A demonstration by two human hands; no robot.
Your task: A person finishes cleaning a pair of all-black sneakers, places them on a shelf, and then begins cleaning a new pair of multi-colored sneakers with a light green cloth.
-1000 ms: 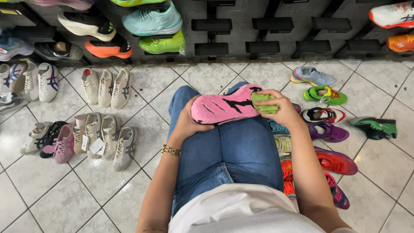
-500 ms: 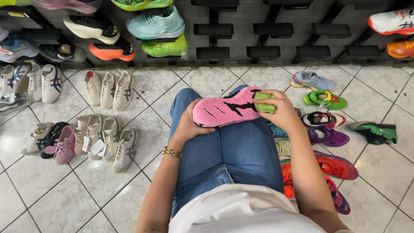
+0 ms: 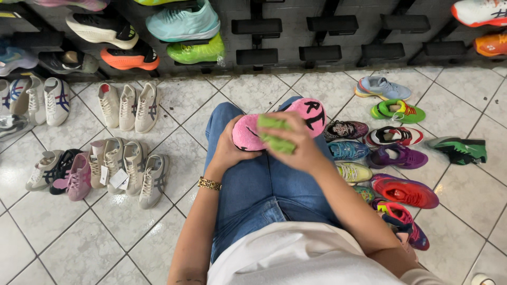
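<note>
Left hand [image 3: 228,150] wrapped around the heel end of a pink shoe [image 3: 306,113], sole up, on the lap. Right hand [image 3: 296,145] pressing a green cloth [image 3: 275,136] onto the pink sole. Blue jeans [image 3: 264,190] underneath. Pale sneakers [image 3: 132,108] on the tiled floor [image 3: 79,243] to the left, bright colourful ones [image 3: 404,190] to the right. More shoes on the wall rack [image 3: 182,24] above.

Both forearms reach forward over the lap. The left hand [image 3: 228,150] is cupped, fingers curled. The right hand [image 3: 298,145] is closed, knuckles up.
</note>
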